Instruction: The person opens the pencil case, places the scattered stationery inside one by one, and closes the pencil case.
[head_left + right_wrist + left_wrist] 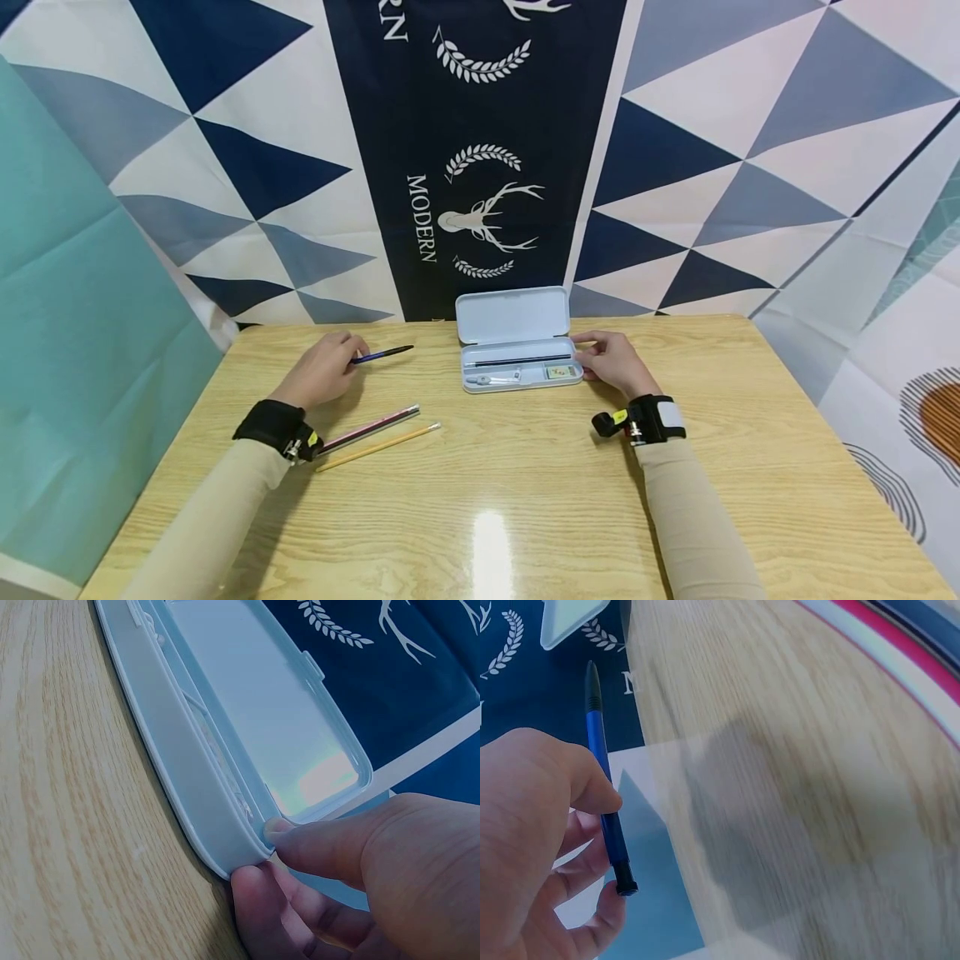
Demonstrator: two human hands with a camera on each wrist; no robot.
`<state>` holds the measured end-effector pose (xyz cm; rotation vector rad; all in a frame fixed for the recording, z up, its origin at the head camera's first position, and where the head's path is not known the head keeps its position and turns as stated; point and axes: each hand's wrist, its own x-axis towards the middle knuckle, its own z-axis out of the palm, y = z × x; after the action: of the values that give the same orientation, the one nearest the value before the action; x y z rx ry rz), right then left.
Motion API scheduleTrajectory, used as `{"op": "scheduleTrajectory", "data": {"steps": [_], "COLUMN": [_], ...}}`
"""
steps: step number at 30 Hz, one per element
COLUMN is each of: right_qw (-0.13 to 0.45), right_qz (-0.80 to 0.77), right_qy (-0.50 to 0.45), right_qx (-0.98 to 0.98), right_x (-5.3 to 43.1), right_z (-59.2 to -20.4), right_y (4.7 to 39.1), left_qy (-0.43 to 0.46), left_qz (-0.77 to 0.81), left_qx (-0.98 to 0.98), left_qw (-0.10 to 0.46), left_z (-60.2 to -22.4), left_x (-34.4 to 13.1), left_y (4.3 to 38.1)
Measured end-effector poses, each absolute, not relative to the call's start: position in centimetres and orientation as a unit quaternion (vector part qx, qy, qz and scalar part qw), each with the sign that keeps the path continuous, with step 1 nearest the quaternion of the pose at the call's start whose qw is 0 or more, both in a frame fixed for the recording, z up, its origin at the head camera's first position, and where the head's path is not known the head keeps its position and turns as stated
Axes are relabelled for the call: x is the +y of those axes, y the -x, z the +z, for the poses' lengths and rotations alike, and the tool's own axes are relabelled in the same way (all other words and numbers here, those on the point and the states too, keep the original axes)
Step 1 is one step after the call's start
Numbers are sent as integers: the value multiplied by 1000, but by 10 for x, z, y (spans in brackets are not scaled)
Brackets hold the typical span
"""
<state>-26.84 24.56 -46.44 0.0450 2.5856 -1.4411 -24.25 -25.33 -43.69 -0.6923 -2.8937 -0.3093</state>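
Note:
Between thumb and fingers my left hand (pixel 327 367) pinches a blue pen (pixel 382 355) with black ends, held above the table left of the case. The left wrist view shows the pen (pixel 604 757) slanting past the thumb. My right hand (pixel 609 363) grips the right end of a light blue pencil case (pixel 522 387), its thumb over the rim. The lid (pixel 513 317) stands raised at the back. Inside the case lie a dark pencil (pixel 517 362), a compass (pixel 491 379) and a small patterned eraser-like block (pixel 559 372).
Left of centre on the wooden table (pixel 555 483) lie a yellow pencil (pixel 378 447) and a few pink and dark pencils (pixel 375 427), partly behind the left wrist strap. A patterned cloth (pixel 480 167) hangs behind the table's back edge.

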Motion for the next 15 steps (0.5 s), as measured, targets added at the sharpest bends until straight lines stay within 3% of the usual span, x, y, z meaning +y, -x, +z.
{"op": "scheduleTrajectory", "data": {"steps": [15], "right_qw": [89], "right_qz": [-483], "right_qy": [-17], "right_qx": [871], "right_x": [245], "right_z": [-465], "right_y": [269], "left_qy": [232], "left_qz": [-97], "left_qx": [-966], "left_qw": [66], "left_z": [-436], "left_x": [-235], "left_y": [247]}}
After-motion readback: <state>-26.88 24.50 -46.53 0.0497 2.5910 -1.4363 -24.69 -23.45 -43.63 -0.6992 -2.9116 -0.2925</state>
